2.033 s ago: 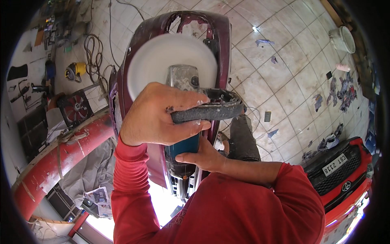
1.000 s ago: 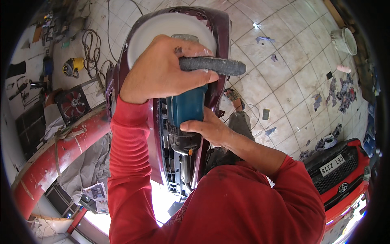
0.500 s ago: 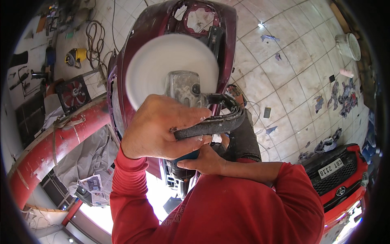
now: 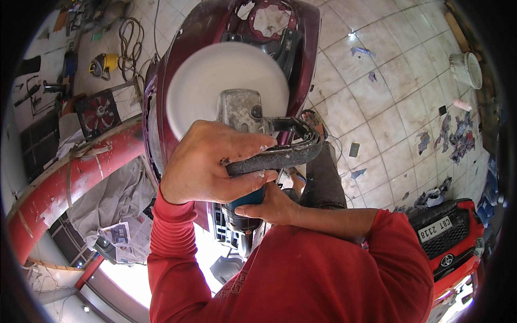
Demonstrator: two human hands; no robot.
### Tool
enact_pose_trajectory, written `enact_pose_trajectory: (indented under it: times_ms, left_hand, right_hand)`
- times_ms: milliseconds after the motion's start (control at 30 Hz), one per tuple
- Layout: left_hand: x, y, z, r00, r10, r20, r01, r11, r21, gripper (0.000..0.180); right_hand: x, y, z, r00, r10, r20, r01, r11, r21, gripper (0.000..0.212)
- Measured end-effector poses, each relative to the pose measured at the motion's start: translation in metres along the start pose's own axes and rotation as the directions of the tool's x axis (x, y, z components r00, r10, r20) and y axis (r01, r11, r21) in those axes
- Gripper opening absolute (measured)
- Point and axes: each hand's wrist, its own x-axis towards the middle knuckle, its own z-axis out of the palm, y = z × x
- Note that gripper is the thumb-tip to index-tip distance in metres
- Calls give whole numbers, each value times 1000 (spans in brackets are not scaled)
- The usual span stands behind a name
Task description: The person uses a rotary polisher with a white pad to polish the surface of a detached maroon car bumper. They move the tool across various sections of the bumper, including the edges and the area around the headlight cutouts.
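We see the left hand (image 4: 212, 161) clenched around the black loop handle (image 4: 280, 153) of a polisher (image 4: 245, 161); the fingers wrap over the handle's lower bar, knuckles toward the camera. The right hand (image 4: 269, 204) grips the teal body (image 4: 245, 200) of the same tool just below the left hand, thumb and fingers closed about it. Both forearms wear red sleeves (image 4: 177, 231).

The polisher sits at frame centre, its grey metal gear head (image 4: 239, 110) above the left hand. Its round white pad (image 4: 215, 81) lies flat against the dark red car bumper (image 4: 204, 24), which stretches from the top of the frame down behind the hands. The pad covers much of the bumper's middle face.

To the left, a second red body panel (image 4: 59, 183) arcs across, with a grey cloth (image 4: 116, 199) and newspaper sheets (image 4: 126, 237) beneath it. A small fan (image 4: 97, 113) and a yellow power tool (image 4: 105, 64) stand on the floor further left. At the lower right, the front of a red car (image 4: 452, 247) enters the frame. A white bucket (image 4: 467, 69) stands on the tiled floor (image 4: 388, 118) at the upper right, with scraps of paper scattered near it.
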Motion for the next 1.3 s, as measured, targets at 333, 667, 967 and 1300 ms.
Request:
enact_pose_trajectory:
  times_ms: [333, 667, 967, 1300]
  left_hand:
    - [-61, 10, 36, 999, -29, -37, 28, 999, -30, 45]
    - [-111, 26, 66, 997, 48, -59, -40, 991, 128, 47]
    - [-39, 14, 43, 997, 27, -66, -13, 979, 204, 22]
    - [-84, 20, 60, 998, -28, 52, 19, 985, 170, 35]
  right_hand:
    - [-17, 51, 25, 996, 36, 80, -28, 996, -90, 90]
    - [-31, 139, 45, 984, -13, 180, 62, 961, -269, 87]
    - [-13, 50, 13, 994, -99, 53, 107, 976, -189, 68]
    - [-22, 99, 38, 994, -82, 70, 84, 996, -18, 80]
